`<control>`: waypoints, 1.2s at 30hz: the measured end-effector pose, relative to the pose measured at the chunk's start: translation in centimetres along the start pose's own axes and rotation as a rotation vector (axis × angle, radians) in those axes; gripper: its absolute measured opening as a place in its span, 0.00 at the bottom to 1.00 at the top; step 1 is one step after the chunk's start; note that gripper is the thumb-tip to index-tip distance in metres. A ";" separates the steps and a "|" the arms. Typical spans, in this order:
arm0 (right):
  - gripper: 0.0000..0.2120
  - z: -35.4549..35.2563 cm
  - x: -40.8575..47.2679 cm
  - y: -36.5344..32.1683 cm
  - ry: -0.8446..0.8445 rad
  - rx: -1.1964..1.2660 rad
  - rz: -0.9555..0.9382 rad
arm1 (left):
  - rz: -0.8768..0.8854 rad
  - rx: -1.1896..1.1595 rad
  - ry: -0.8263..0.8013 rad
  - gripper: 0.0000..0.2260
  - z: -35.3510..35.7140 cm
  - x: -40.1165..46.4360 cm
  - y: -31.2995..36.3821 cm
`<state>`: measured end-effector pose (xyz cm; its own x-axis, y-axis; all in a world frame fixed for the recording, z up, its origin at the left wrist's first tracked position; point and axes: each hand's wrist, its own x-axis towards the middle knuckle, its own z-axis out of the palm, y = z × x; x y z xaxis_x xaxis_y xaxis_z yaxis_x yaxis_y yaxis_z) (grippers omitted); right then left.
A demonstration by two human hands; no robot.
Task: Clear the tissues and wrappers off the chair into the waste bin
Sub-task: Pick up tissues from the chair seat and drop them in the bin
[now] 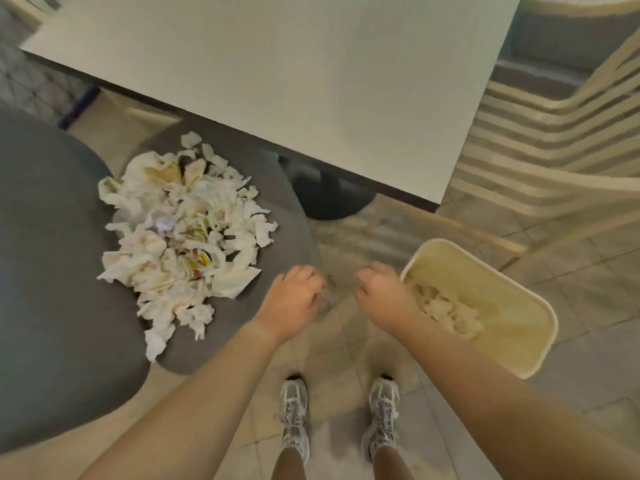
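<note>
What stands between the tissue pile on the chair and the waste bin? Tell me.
Nothing visible blocks the way. The pile of tissues and wrappers lies on the grey chair seat, and the cream waste bin stands open on the floor to its right. Only bare tiled floor and the left hand and right hand lie between them.

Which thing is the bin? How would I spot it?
Find the big white table, then look down to the tiled floor past its near right corner. The bin stands there beside the right hand. It is the only cream tub, open on top, with a few crumpled tissues inside.
</note>
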<state>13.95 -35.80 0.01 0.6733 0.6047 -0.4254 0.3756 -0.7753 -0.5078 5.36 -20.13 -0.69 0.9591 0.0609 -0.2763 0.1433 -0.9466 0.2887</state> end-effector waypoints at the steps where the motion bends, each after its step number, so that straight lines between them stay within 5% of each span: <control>1: 0.12 0.6 0.8 -1.4 -0.022 0.004 -0.016 | -0.032 -0.015 0.019 0.11 -0.2 -1.0 -1.6; 8: 0.17 6.1 5.2 -10.5 -0.110 -0.028 -0.151 | -0.249 -0.041 0.041 0.13 -0.1 -7.4 -13.0; 14: 0.19 11.7 7.9 -15.7 -0.165 -0.056 -0.225 | -0.448 -0.024 -0.118 0.22 2.5 -11.7 -19.2; 20: 0.19 16.1 10.3 -17.3 -0.209 -0.153 -0.241 | -0.338 -0.167 -0.159 0.24 6.6 -11.7 -21.4; 26: 0.09 17.9 11.3 -17.7 -0.105 -0.204 -0.237 | -0.378 -0.380 -0.001 0.02 9.4 -11.9 -23.1; 33: 0.07 17.4 9.7 -18.0 -0.022 -0.078 -0.248 | -0.250 -0.343 0.042 0.01 6.4 -11.6 -23.3; 36: 0.09 16.2 8.8 -17.8 0.046 -0.031 -0.256 | -0.104 -0.286 0.137 0.11 4.5 -11.0 -23.4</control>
<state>2.85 -13.67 -6.85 0.5813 0.7739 -0.2512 0.5563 -0.6033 -0.5715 -9.68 -0.02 -8.49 0.9568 0.2131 -0.1979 0.2866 -0.8071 0.5162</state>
